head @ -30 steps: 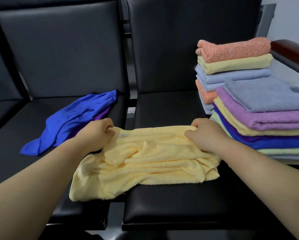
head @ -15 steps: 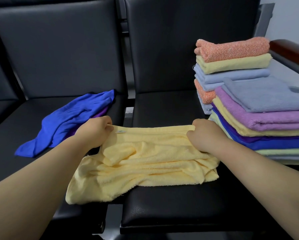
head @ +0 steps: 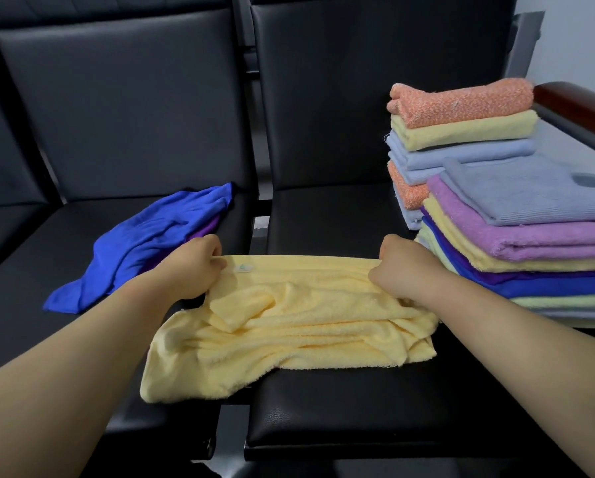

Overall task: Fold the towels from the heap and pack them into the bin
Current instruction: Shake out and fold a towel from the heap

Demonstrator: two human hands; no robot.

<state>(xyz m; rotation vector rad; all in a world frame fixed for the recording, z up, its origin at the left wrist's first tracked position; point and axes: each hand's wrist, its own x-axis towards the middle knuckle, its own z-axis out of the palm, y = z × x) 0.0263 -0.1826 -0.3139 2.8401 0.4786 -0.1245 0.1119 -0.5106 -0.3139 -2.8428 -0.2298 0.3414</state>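
1. Lying crumpled across the gap between two black padded seats of the bench [head: 323,215], a pale yellow towel [head: 289,326] is seen at the front centre. Most of it is on the right seat, and its near left corner reaches onto the left seat.
2. The far edge of the yellow towel is stretched straight between the two hands. A small white label [head: 242,268] is visible on that edge, just beside the left hand.
3. The left hand [head: 190,267] is curled into a fist, and the towel's far left corner is pinched between its thumb and fingers.
4. The right hand [head: 404,267] is likewise curled, and the far right corner is gripped in it.
5. A rumpled blue towel [head: 144,250] is spread unfolded on the left seat, beyond the left hand. A purple cloth [head: 204,231] is partly shown beneath it.
6. Two stacks of folded towels are set on the right seat.
   - The rear stack [head: 461,132] is topped by an orange towel over yellow and pale blue ones.
   - The front stack [head: 530,253], just beside the right hand, is topped by a grey-blue towel over lilac, yellow, purple, blue and pale green layers.
7. A dark wooden armrest [head: 578,105] is seen behind the stacks at the right edge.
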